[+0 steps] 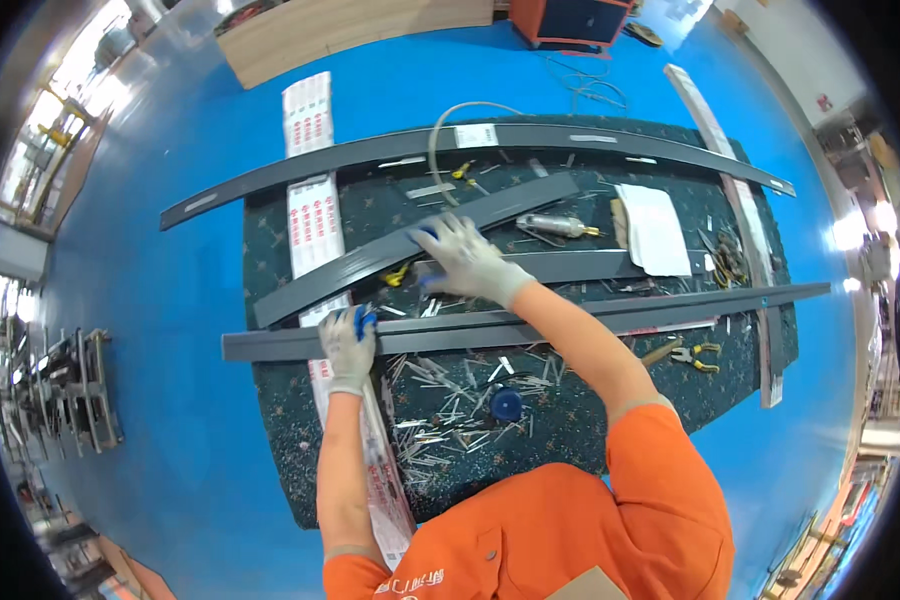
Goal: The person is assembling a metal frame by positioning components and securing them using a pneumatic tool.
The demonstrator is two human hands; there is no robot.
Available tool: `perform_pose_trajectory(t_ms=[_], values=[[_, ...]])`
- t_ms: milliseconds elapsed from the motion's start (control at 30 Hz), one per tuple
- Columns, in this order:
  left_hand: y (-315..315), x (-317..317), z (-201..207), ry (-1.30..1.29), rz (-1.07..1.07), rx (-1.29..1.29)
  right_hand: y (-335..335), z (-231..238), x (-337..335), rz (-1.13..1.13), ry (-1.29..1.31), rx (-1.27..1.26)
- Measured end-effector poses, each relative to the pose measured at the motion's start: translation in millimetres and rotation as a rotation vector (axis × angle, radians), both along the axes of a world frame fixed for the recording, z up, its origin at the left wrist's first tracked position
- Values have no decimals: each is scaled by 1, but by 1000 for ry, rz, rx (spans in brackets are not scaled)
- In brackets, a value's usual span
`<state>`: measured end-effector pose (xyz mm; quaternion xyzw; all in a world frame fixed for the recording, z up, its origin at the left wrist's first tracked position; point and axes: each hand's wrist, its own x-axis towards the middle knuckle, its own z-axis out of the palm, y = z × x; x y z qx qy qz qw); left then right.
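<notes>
My left hand [348, 348], in a white work glove with blue fingertips, is closed over the left part of a long dark grey metal profile [450, 335] lying across the near side of the bench. In a similar glove, my right hand [465, 262] has its fingers spread over the lower edge of a diagonal grey profile [350, 268]. Its fingertips appear to touch that piece, and nothing is visibly held. Behind the right wrist lies a shorter grey profile [580, 266], its left end partly hidden. A small yellow tool [397, 275] sits left of the right hand.
A long grey profile [370, 152] spans the far side. On the dark cloth-covered bench [300, 430] are an air tool [560, 226], white paper [655, 232], yellow-handled pliers [698, 357], a blue round cap [506, 404] and scattered metal slivers [440, 435]. Wrapped bars [315, 222] run crosswise underneath.
</notes>
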<state>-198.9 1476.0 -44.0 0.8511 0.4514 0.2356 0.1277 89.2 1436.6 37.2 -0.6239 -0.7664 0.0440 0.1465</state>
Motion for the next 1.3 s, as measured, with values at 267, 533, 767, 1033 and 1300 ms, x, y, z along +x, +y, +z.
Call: perform_pose_trajectory(t_ms=[267,533,767,1033,1300], values=[[-5,-7,-25,125,101,71,-223,-15,90,-218,-222,-303],[-142,-43,46,267,187,-142,-318,9,80,-147,-198,-376],[-234,-102,38,308,237,-393,-383,17,50,-48,-25,-788],[-244,-65,42,461,134,-628,-425,-7,70,-191,431,-1141],[-275,-100,29,205,79,-249,-449,-1,70,-139,-116,-722]])
